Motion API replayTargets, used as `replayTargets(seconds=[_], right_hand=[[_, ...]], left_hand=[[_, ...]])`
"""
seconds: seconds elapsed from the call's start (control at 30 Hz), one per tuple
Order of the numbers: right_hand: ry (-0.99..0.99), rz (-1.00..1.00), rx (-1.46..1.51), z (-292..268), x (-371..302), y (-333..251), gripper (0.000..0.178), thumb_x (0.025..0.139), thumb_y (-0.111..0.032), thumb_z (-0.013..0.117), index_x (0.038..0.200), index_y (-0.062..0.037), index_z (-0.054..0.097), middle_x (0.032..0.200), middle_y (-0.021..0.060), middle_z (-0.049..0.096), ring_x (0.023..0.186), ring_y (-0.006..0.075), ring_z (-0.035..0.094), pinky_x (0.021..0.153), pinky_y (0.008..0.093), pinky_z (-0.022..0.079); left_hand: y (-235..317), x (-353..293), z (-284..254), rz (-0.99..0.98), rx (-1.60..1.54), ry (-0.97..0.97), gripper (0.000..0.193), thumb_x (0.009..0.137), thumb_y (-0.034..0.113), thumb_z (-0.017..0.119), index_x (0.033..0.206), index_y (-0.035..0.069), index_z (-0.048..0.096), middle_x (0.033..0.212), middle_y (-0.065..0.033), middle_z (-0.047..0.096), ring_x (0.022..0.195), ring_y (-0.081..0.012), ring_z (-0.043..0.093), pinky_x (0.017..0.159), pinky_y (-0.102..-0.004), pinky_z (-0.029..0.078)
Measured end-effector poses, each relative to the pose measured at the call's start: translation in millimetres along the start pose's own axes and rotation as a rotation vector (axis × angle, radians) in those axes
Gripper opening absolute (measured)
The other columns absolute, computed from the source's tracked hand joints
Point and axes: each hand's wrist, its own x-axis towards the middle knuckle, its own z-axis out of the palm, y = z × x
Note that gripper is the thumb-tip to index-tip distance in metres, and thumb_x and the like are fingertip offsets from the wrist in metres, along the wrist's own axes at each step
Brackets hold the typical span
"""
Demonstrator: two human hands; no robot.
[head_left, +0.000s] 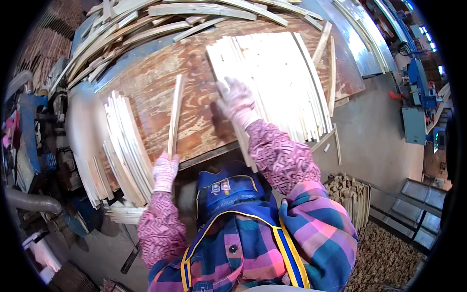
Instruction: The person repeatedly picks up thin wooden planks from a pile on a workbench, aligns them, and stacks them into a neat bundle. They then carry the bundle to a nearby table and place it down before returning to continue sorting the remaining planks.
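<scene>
My left hand (166,171), in a pale knitted glove, is closed around the near end of a narrow wooden strip (175,114). That strip points away from me over the worn plywood tabletop (160,63). Farther right, my right hand (237,100), gloved too and slightly blurred, reaches to the left edge of a wide row of pale wooden strips (277,78). Its fingers look apart, with nothing visible in them. Under the right wrist a single strip (243,146) juts past the table's near edge; the hand hides its far part.
Bent strips lie in a loose heap (194,9) along the far side. A smaller stack of strips (127,141) stands at the left, beside a blurred patch. Bundled sticks (348,197) stand on the floor at right. A blue machine (419,80) is at far right.
</scene>
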Motion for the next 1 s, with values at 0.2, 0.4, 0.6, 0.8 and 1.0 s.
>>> replayTargets(seconds=[0.2, 0.4, 0.6, 0.8, 1.0], right_hand=[[-0.211, 0.208, -0.591, 27, -113, 143, 0.058, 0.096, -0.019, 0.044, 0.152, -0.0271, 0.035, 0.163, 0.0132, 0.020, 0.151, 0.0312, 0.016, 0.123, 0.0423, 0.008], [-0.390, 0.208, -0.594, 20, -134, 117, 0.073, 0.083, -0.017, 0.063, 0.151, -0.0267, 0.038, 0.164, 0.0107, 0.016, 0.152, 0.0312, 0.010, 0.124, 0.0419, 0.002], [-0.544, 0.392, -0.564, 17, -87, 142, 0.066, 0.090, -0.029, 0.060, 0.152, -0.0239, 0.036, 0.158, 0.0109, 0.028, 0.149, 0.0296, 0.021, 0.123, 0.0399, 0.015], [0.211, -0.040, -0.346, -2, 146, 181, 0.072, 0.084, -0.026, 0.068, 0.149, -0.0163, 0.039, 0.148, 0.0130, 0.044, 0.135, 0.0313, 0.043, 0.110, 0.0420, 0.037], [-0.057, 0.331, -0.658, -7, 327, 221, 0.079, 0.079, -0.015, 0.067, 0.150, -0.0209, 0.034, 0.145, 0.0132, 0.049, 0.134, 0.0311, 0.047, 0.109, 0.0391, 0.041]], left_hand=[[16, -8, 216, 0.177, -0.052, 0.308, 0.068, 0.083, 0.040, 0.068, 0.143, 0.013, 0.049, 0.155, -0.0154, 0.032, 0.143, -0.0372, 0.026, 0.120, -0.0481, 0.019], [-38, 33, 163, 0.010, 0.075, 0.421, 0.083, 0.080, 0.040, 0.072, 0.151, 0.022, 0.032, 0.154, -0.0157, 0.026, 0.141, -0.0407, 0.023, 0.117, -0.0565, 0.017], [-54, 50, 137, -0.041, 0.108, 0.437, 0.078, 0.081, 0.034, 0.069, 0.149, 0.021, 0.035, 0.154, -0.0179, 0.030, 0.140, -0.0436, 0.027, 0.117, -0.0580, 0.018], [-60, 46, 154, -0.069, 0.031, 0.443, 0.080, 0.080, 0.034, 0.070, 0.150, 0.016, 0.036, 0.156, -0.0220, 0.024, 0.142, -0.0498, 0.020, 0.118, -0.0609, 0.019], [25, 78, 105, -0.126, 0.007, 0.367, 0.079, 0.079, 0.033, 0.072, 0.147, 0.012, 0.038, 0.151, -0.0233, 0.033, 0.141, -0.0437, 0.028, 0.117, -0.0509, 0.028]])
